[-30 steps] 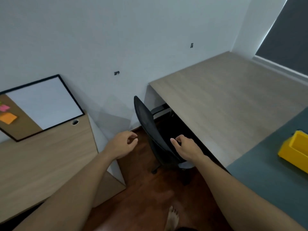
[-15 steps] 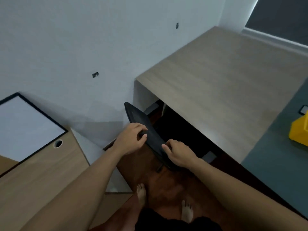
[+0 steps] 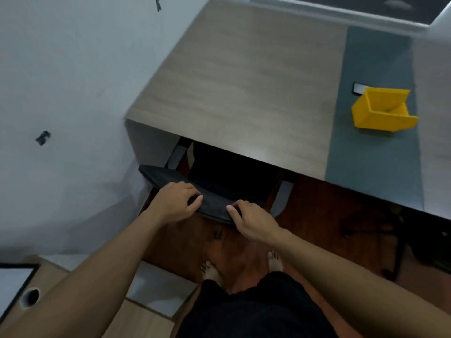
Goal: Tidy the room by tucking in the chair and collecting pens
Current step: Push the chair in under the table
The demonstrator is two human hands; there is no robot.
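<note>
A black office chair [image 3: 214, 203] stands in front of the wooden desk [image 3: 244, 81], its seat in the dark gap under the desktop. I look down on the top edge of its backrest. My left hand [image 3: 174, 203] grips that edge near its middle, fingers curled over the top. My right hand [image 3: 251, 222] grips the same edge at its right end. A yellow open bin [image 3: 380, 111] sits on a grey-green mat [image 3: 371, 167] at the desk's right. No pens are visible.
A white wall [image 3: 61, 81] runs along the left of the desk. A second wooden desk [image 3: 136, 320] with a framed board [image 3: 14, 281] lies at the lower left. A small dark-edged flat object [image 3: 358, 88] rests behind the bin. My bare feet stand on brown floor [image 3: 329, 228].
Both hands went from hovering near the chair to gripping its backrest. The view has swung down and to the right, and the chair now sits closer under the desk.
</note>
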